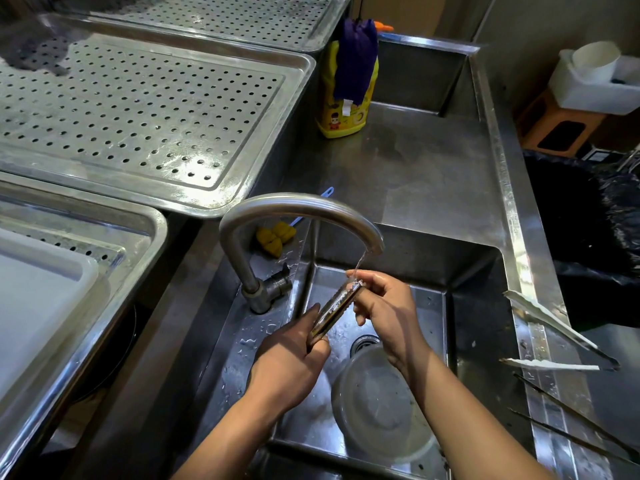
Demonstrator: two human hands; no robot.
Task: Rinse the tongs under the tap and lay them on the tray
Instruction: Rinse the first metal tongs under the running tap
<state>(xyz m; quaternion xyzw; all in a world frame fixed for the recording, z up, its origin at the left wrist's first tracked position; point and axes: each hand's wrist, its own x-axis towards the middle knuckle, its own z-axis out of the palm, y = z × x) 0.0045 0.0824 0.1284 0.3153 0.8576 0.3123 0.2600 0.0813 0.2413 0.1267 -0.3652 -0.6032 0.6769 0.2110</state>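
Observation:
A pair of metal tongs [336, 310] slants over the sink [481, 306], its upper end in the water that runs from the curved tap [294, 206]. My left hand [294, 355] grips the lower end. My right hand [384, 306] pinches the upper end with its fingertips, right under the stream. A perforated steel tray [138, 109] lies on the counter at the upper left, with nothing on it.
A clear round container [381, 403] sits in the sink by the drain. Other tongs [554, 327] and thin skewers [571, 420] rest on the right rim. A yellow bottle [343, 109], a yellow sponge [275, 237] and a black-lined bin [595, 237] stand around.

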